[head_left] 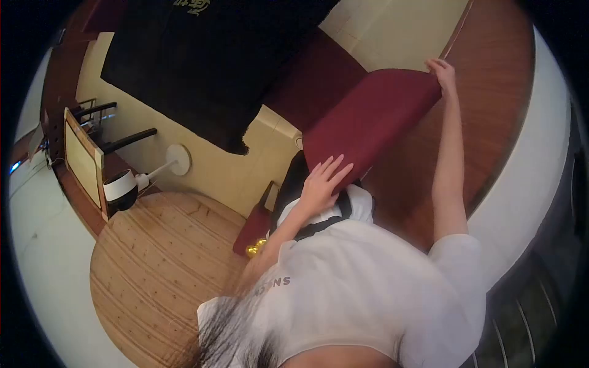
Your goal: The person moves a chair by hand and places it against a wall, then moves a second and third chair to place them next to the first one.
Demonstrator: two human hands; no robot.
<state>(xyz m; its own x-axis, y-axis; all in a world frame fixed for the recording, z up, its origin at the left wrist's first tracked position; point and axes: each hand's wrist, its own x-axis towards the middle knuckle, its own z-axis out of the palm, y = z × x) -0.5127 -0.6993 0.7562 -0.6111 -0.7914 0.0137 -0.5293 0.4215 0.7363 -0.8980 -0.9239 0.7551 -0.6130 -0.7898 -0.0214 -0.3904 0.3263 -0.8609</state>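
A dark red padded chair (374, 116) stands in front of me, its flat upholstered side slanting up to the right. My left hand (320, 185) lies on its near lower edge with the fingers spread out flat. My right arm reaches far forward, and my right hand (444, 76) is bent around the upper right corner of the same chair. The inner side of the right-hand fingers is partly hidden. Behind the near panel, a second dark red panel (313, 86) can be seen.
Brown wooden surface (491, 92) runs along the right. A round slatted wooden tabletop (165, 270) is at lower left. Black cloth with gold lettering (202, 67) hangs at the top. A white camera (121, 187) sticks out from the wall. Shiny gold balls (254, 249) are near my left forearm.
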